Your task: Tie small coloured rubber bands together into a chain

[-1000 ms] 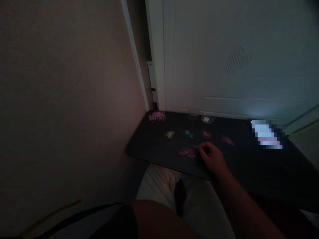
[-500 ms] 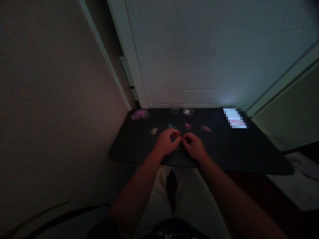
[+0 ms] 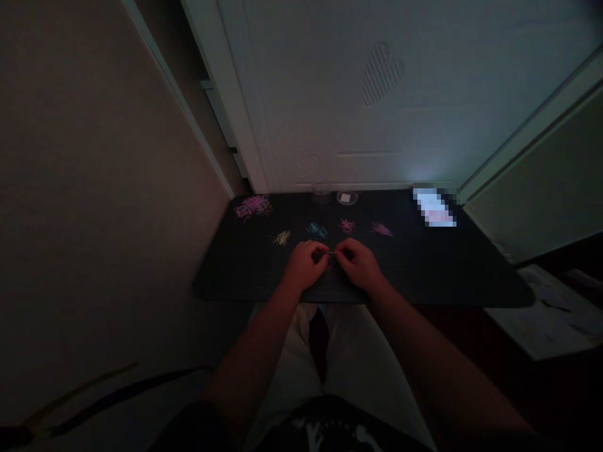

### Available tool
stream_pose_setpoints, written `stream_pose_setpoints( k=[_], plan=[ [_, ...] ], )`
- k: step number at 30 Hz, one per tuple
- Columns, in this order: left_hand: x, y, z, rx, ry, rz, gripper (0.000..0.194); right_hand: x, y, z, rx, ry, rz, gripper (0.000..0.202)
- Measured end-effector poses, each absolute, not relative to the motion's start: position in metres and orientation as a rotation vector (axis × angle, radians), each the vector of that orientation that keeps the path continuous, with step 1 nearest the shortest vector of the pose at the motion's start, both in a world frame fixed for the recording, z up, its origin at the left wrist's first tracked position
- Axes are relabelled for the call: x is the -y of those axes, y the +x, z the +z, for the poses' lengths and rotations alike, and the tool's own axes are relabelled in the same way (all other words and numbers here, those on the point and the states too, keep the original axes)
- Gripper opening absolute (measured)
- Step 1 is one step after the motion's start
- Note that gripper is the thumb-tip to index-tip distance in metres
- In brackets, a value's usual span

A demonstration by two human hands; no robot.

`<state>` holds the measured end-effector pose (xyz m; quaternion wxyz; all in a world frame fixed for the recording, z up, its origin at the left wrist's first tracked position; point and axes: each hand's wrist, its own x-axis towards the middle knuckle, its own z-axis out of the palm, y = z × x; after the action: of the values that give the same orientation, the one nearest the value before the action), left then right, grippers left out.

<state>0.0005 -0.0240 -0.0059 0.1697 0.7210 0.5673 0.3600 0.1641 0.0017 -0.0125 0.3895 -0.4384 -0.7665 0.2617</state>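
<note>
My left hand (image 3: 305, 263) and my right hand (image 3: 358, 263) meet above the front middle of the dark table, thumbs and fingertips pinched. Between them a thin, pale strand (image 3: 331, 253) stretches across a narrow gap, an end at each hand. It is too small and dim to tell its exact kind. Just beyond my fingers lie small heaps of thin strands: a yellowish heap (image 3: 282, 238), a teal heap (image 3: 317, 230), a pink heap (image 3: 347, 225) and a purple heap (image 3: 381, 229).
A larger mixed-colour heap (image 3: 253, 207) lies at the table's (image 3: 438, 270) back left. At the back stand a clear round container (image 3: 321, 193) and a round lid (image 3: 347, 198) with a white square. A lit, blurred-out screen (image 3: 434, 207) is at the back right, before a white door (image 3: 301, 75).
My hands have drawn slightly apart, and the strand now shows between them. The view has shifted, so the table appears higher and further left. The teal heap is less covered.
</note>
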Motion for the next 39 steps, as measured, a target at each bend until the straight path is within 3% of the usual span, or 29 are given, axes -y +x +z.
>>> stream_pose_setpoints(
  k=[39],
  plan=[
    [0.0251,-0.0018,-0.0053,-1.534,2.102,0.968,0.009,0.0019,0.1603,-0.0097,1.961,-1.178,0.725,0.004]
  ],
)
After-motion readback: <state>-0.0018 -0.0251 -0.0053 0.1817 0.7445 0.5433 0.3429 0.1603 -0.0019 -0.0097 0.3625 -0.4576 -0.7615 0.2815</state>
